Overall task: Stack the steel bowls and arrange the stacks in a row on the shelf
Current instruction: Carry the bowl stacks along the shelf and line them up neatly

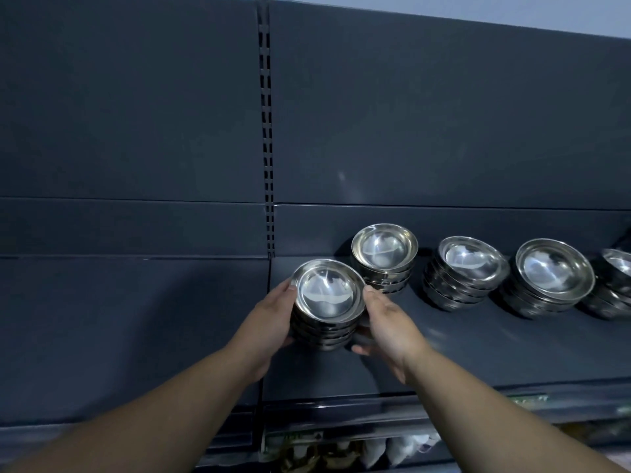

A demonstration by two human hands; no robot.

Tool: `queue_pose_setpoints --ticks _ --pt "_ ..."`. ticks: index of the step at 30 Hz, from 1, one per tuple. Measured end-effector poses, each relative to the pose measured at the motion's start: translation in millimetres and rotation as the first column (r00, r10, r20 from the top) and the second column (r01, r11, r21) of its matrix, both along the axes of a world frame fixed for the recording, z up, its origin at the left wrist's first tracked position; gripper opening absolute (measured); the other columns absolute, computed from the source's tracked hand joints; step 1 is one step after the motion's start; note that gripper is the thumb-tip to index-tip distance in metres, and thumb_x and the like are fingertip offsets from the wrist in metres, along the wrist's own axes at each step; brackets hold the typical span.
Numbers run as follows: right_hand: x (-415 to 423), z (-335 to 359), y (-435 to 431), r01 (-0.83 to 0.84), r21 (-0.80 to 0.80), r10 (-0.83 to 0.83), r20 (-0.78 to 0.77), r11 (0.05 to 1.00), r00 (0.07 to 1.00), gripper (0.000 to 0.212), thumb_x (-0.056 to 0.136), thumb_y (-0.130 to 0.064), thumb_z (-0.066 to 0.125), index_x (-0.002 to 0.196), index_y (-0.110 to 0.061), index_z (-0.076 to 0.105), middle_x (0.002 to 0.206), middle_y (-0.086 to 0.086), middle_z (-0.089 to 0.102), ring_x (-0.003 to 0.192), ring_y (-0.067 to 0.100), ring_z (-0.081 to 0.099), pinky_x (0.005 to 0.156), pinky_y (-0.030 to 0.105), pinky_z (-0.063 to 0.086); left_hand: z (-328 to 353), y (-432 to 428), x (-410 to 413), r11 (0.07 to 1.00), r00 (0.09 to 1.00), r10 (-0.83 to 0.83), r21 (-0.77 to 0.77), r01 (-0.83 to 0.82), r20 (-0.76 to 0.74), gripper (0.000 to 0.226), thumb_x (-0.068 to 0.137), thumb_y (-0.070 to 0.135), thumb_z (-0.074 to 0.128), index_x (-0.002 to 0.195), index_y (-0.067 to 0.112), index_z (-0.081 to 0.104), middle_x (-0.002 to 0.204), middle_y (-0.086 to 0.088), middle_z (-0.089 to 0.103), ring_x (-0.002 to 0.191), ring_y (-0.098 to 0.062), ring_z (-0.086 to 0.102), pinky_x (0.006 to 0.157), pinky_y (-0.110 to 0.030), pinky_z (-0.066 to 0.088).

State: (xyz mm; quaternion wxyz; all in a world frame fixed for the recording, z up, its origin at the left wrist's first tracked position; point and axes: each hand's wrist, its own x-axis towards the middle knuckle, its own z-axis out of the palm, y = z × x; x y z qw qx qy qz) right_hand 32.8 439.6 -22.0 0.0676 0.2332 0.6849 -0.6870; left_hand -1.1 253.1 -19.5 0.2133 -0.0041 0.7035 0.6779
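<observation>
At the far left, a dark grey shelf section [136, 336] is seen with nothing standing on it, backed by a matching back panel [119, 114]. A slotted upright [266, 131] divides this section from the next shelf section [478, 346] to the right.

Just right of the upright's foot, the left hand [269, 319] is wrapped round the left side of the held stack [327, 295] of steel bowls, thumb at the top rim and fingers curled behind the lower bowls. The stack is tilted slightly toward the camera, so the shiny inside of the top bowl is shown. Whether its base touches the shelf cannot be told. The right hand [389, 322] is closed on the stack's right side, fingertips at the rim and thumb under the lower edge.

Directly behind and just right of the held stack, the second stack [384, 256] stands against the back panel, almost touching it. Further right, the third stack [464, 271] and the fourth stack [549, 278] are set close together in a row. A fifth stack [614, 281] is cut off by the right edge.

Below the shelf front, a label strip [526, 401] and blurred packaged goods [341, 452] are visible.
</observation>
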Motion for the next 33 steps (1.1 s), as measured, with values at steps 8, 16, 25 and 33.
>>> queue_pose_setpoints --ticks 8,16,25,33 --pt "20 -1 -12 -0.023 0.04 0.024 -0.028 0.999 0.999 0.041 0.099 -0.051 0.038 0.137 -0.037 0.049 0.137 -0.006 0.057 0.122 0.02 0.056 0.074 0.035 0.058 3 -12 24 0.998 0.998 0.058 -0.021 -0.058 0.015 0.035 0.096 0.052 0.038 0.127 0.045 0.054 0.121 0.01 0.067 0.111 -0.012 0.062 0.081 -0.029 0.05" --pt "36 8 -11 -0.109 0.088 0.112 -0.028 0.99 0.993 0.043 0.101 -0.048 0.036 0.142 -0.037 0.043 0.136 -0.007 0.056 0.118 0.018 0.058 0.085 0.035 0.057 9 -12 47 0.992 0.992 0.125 -0.033 -0.124 0.024 0.035 0.097 0.049 0.038 0.128 0.042 0.055 0.122 0.01 0.066 0.111 -0.012 0.061 0.085 -0.03 0.049" --pt "36 16 -11 -0.176 0.296 0.203 -0.063 0.939 0.977 0.053 0.099 -0.047 0.035 0.146 -0.024 0.045 0.147 -0.011 0.047 0.137 0.012 0.04 0.115 0.028 0.026 15 -6 56 0.988 0.988 0.154 -0.01 -0.154 0.008 0.031 0.096 0.05 0.041 0.118 0.043 0.062 0.116 0.011 0.069 0.108 -0.013 0.062 0.088 -0.035 0.05" --pt "39 13 4 -0.201 0.343 0.238 -0.069 0.918 0.969 0.056 0.101 -0.048 0.033 0.151 -0.022 0.037 0.156 -0.008 0.037 0.144 0.013 0.031 0.116 0.028 0.021 17 -6 61 0.979 0.983 0.18 -0.095 -0.182 -0.034 0.044 0.091 0.059 0.041 0.127 0.039 0.057 0.132 0.012 0.06 0.122 -0.014 0.055 0.103 -0.038 0.044"
